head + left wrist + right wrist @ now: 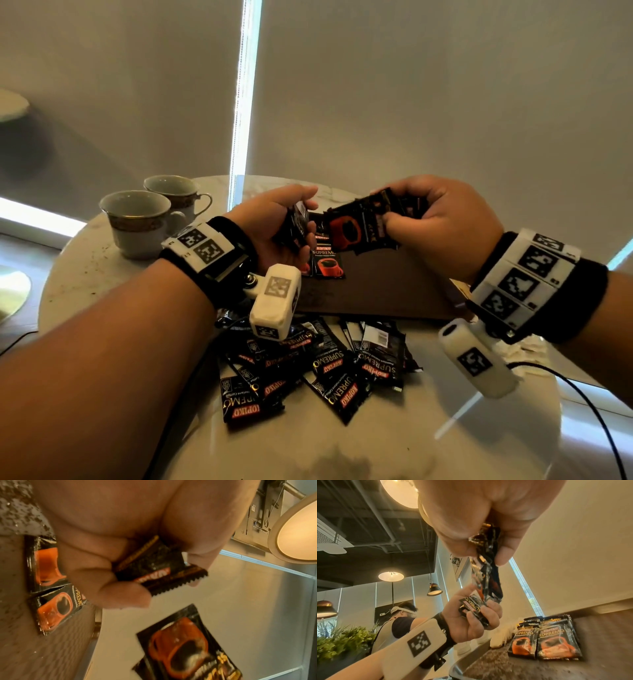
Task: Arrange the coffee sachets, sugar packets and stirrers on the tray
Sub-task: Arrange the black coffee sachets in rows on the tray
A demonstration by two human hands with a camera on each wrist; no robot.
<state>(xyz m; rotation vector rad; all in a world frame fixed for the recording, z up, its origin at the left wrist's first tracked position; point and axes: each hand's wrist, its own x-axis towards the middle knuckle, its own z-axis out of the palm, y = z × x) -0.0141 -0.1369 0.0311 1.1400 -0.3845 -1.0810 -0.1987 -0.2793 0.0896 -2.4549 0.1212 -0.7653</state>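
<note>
My left hand grips a black coffee sachet above the dark brown tray; the same sachet fills the left wrist view. My right hand pinches a fanned bunch of sachets, seen edge-on in the right wrist view, close beside my left hand. Two stacks of sachets lie side by side on the tray's far left. A loose heap of sachets lies on the table in front of the tray. No stirrers show.
Two grey teacups stand at the back left of the round marble table. White packets peek out under my right wrist. A black cable runs along the right. Another person stands in the background.
</note>
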